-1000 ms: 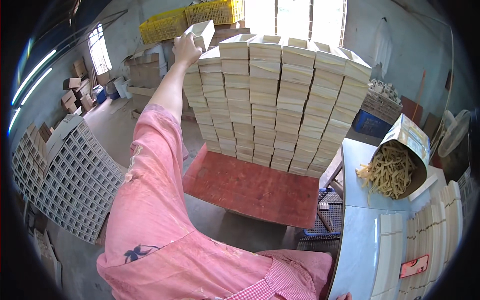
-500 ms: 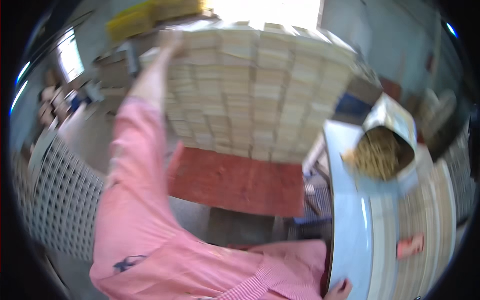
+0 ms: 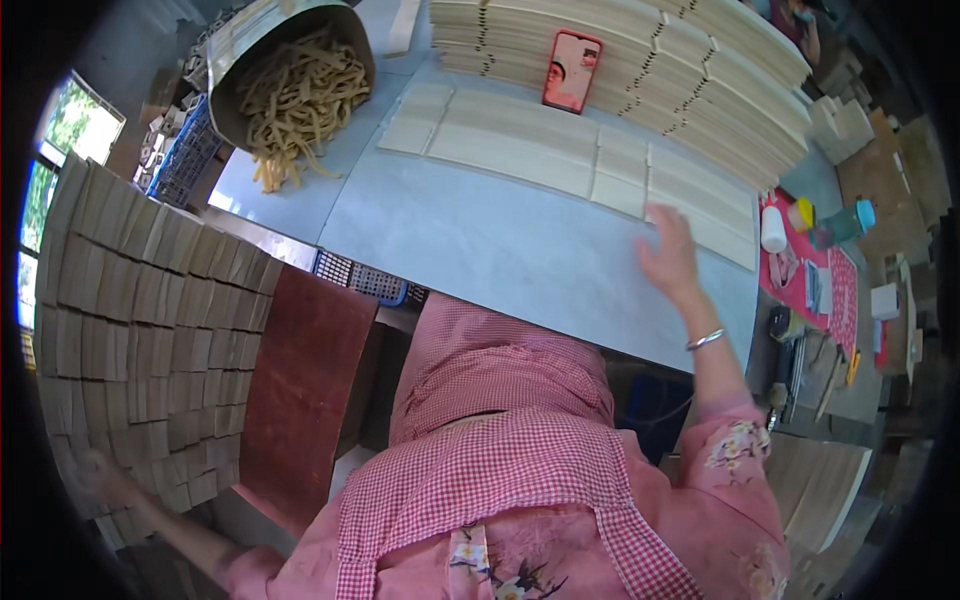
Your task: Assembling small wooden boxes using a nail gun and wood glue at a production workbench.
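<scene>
Panels (image 3: 512,140) are aligned with the near edge of the counter (image 3: 500,250), presumably for reach by the unclasped right hand (image 3: 672,255); left hand (image 3: 100,476) grip at stacked boxes (image 3: 147,350) cannot be told.

Dark-framed window (image 3: 100,140) at the left edge, bright daylight and green foliage (image 3: 72,112) beyond. Adjoining wall (image 3: 95,40): blue-grey. 1 table (image 3: 480,240), pale blue top, spans the centre; 1 red-brown platform (image 3: 310,350) stands lower left. Floor (image 3: 222,515) appears grey; rim shadow limits inspection.

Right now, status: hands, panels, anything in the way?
Right hand open, by flat pale panels. Left hand blurred, beside stacked boxes. Phone behind panels, seemingly not obstructing.
</scene>
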The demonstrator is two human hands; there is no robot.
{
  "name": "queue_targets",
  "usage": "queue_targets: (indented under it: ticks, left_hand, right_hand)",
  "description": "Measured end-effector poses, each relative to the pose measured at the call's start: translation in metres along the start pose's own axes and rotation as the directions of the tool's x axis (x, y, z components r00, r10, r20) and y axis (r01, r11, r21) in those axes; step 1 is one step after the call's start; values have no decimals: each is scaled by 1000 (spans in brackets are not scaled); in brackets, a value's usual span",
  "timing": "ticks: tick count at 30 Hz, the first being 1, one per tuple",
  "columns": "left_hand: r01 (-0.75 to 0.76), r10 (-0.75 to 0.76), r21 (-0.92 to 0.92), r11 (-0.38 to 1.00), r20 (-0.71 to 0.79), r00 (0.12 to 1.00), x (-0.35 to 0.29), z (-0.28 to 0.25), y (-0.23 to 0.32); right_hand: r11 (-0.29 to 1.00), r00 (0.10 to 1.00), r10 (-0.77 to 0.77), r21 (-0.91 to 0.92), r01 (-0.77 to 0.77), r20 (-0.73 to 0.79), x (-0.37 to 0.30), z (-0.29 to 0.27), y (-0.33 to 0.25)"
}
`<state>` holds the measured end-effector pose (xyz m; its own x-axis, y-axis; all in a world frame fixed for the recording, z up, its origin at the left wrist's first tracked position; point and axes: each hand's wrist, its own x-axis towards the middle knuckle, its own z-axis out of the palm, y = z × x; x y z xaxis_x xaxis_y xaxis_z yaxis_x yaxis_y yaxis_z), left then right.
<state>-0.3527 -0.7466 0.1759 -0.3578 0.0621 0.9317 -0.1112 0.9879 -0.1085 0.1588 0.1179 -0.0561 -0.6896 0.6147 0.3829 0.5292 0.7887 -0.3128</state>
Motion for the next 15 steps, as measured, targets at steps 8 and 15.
queue_targets:
  ticks: [8,15]
  left_hand:
    - [-103,416,-861,498,132,900,-185,-113,460]
    - [-161,762,-984,-80,-165,626,-192,-166,637]
  right_hand:
    - [919,914,263,-369,-141,307,4,-61,79]
    - [990,920,113,-119,-73,374,0,-60,97]
